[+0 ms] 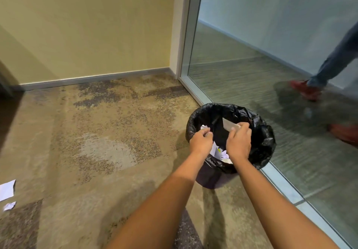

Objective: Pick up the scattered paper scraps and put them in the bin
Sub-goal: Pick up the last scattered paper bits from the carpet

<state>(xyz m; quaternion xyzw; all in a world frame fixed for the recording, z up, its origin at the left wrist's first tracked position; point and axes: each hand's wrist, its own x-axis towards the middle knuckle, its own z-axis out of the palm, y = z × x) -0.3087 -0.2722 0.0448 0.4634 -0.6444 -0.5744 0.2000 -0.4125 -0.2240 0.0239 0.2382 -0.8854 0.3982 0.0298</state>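
Both hands hover over the black-lined bin [267, 142]: the left hand [201, 142] pinches a crumpled scrap [204, 127], the right hand [239, 142] grips a flat paper piece [229, 125]. Two more scraps [7, 189] lie on the carpet [108, 132] far left.

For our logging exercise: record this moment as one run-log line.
left hand: scrap over bin | right hand: scrap over bin | floor scraps: remaining

Both hands over bin [265, 144], left hand [200, 142] at near-left rim, right hand [239, 143] just beside it to right. Paper scrap [204, 127] at left hand's fingertips; paper strip [229, 125] at right hand's fingertips, reaching left. More scraps [219, 152] inside bin, below and between hands. Glass wall [251, 55] just right of bin. Two scraps on floor [96, 152] well left of hands: larger scrap [6, 189], smaller scrap [10, 205] just nearer.
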